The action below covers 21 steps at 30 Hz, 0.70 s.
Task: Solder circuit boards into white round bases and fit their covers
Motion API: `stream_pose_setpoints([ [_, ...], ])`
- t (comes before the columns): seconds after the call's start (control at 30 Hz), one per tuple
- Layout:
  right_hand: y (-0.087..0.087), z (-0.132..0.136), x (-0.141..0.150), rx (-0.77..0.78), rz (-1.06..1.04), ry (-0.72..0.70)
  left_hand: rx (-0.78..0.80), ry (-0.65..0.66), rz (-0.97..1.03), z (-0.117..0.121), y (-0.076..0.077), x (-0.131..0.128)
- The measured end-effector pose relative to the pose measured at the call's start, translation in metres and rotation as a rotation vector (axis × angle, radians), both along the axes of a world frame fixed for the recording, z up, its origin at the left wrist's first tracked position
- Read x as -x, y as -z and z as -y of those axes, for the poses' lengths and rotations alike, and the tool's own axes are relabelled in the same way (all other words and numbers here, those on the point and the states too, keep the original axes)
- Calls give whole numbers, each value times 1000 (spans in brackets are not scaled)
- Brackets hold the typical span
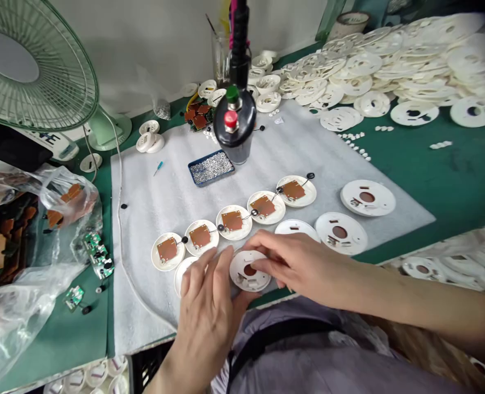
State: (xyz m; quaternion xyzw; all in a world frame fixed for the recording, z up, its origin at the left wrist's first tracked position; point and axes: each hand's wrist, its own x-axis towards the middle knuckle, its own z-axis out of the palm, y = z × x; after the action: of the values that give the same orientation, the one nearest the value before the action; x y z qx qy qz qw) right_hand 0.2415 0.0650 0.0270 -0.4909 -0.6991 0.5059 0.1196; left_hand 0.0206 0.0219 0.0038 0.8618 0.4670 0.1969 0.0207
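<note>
Between my two hands, near the front edge of the table, is a round white plastic disc with a brown centre hole. My left hand has its fingers against the disc's left side and thumb below it. My right hand grips the disc's right rim, with fingers along the top. Another white disc lies partly hidden behind my left fingers. Just beyond my hands runs a row of white round housings, each holding a brown circuit board wired to a small black part.
An electric screwdriver hangs over a blue tray of small metal pieces. White discs lie at right, with a large pile behind. A fan, a bag of boards and a white cable occupy the left.
</note>
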Motion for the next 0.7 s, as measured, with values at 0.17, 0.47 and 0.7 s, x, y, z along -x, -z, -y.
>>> stream_pose_setpoints([
  [0.17,-2,-10,2,-159,92,-160,-18,-26,62,4,5,-6],
  [0.47,13,37,7,-876,481,-187,-117,160,19,3,4,-10],
  [0.7,-8,17,-42,-559,166,-105,69,499,107,-81,-45,-45],
])
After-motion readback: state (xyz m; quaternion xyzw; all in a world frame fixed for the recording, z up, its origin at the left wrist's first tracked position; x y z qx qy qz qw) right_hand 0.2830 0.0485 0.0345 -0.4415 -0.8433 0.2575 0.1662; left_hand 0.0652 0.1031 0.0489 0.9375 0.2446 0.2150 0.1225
